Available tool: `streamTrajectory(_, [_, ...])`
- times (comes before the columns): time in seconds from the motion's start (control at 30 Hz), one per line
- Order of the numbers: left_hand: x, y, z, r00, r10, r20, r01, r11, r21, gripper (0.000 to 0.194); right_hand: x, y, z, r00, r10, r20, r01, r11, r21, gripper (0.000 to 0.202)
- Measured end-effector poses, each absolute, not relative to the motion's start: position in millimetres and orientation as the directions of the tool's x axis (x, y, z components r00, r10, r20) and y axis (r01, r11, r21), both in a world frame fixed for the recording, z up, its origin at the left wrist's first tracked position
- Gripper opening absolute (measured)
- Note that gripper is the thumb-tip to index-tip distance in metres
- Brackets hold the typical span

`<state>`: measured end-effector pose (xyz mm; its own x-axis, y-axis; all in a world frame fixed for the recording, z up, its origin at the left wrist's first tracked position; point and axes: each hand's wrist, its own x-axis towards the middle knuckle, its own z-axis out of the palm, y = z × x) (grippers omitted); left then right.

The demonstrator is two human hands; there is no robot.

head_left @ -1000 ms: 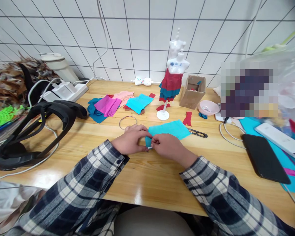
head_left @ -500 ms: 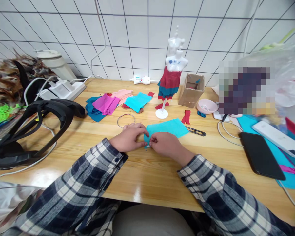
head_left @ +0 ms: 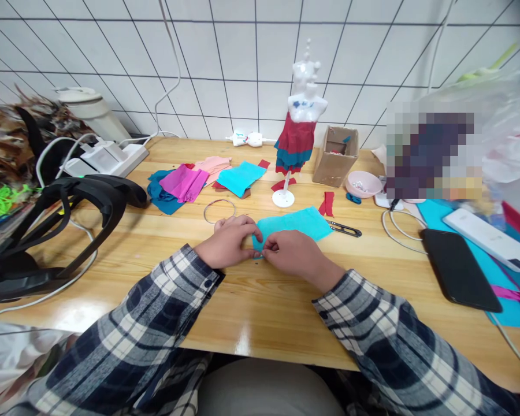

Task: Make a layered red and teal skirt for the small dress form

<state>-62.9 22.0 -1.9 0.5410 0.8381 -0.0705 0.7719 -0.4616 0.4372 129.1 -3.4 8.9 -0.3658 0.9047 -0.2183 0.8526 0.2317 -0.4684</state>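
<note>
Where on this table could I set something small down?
Bare wood shows in front of the cyan cloth, between the plaid sleeves, and between the right hand and phone. It's crowded farther back, from fabric scraps to cardboard box.

A wall (head_left: 229,60) of white tiles with dark, straight joints rises behind a glossy, light-brown wooden table (head_left: 281,320). 2 white cables (head_left: 179,72) hang before the tiles, 1 left and 1 right. Pale reflections (head_left: 242,340) shine near the table's front edge.
</note>
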Motion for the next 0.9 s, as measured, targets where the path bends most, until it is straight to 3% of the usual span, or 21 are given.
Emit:
streamTrajectory(0.17, [-63.6, 22.2, -1.7, 0.546, 0.833, -0.089, 0.775, -0.463, 0.429, 0.030, 138.1, -4.0, 11.3, -0.411, 0.892, -0.186, 0.815, 0.268, -0.514, 0.024])
streamTrajectory(0.43, [-63.5, 23.5, -1.3, 0.545, 0.833, -0.100, 0.780, -0.460, 0.424, 0.031, 146.4, 3.4, 7.0, -0.370, 0.913, -0.172, 0.776, 0.201, -0.597, 0.013])
streamTrajectory(0.7, [-65.0, 25.1, -2.5, 0.548, 0.829, -0.109, 0.779, -0.458, 0.429, 0.031, 146.8, 5.9, 4.3, -0.450, 0.885, -0.121, 0.763, 0.311, -0.567, 0.009])
streamTrajectory(0.9, [-65.2, 24.6, -2.1, 0.553, 0.826, -0.108, 0.778, -0.466, 0.421, 0.031, 146.3, 6.9, 4.8, -0.438, 0.888, -0.138, 0.779, 0.299, -0.551, 0.008])
